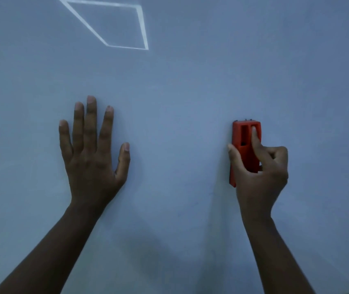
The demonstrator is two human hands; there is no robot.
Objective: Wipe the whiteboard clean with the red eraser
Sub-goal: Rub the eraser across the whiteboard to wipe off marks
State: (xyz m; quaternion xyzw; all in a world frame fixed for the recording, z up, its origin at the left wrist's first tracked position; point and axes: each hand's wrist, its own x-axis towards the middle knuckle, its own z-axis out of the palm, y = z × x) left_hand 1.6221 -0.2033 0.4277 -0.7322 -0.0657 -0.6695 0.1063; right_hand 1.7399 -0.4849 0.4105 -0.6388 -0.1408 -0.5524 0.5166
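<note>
Eraser (246, 145), red hard plastic block w/ slotted back, sat upright on the whiteboard (180, 102), pinched by right hand (258, 172), index laid in a slot. Left hand (93, 153) lay flat, fingers spread, on smooth glossy board. Risk: loose pinch could let it slip mid-stroke; no marks visible nearby.

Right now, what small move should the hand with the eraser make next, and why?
Probably slide the eraser up the board. The right hand grips it upright against the surface, while the left hand lies flat beside. No marks show nearby.
</note>
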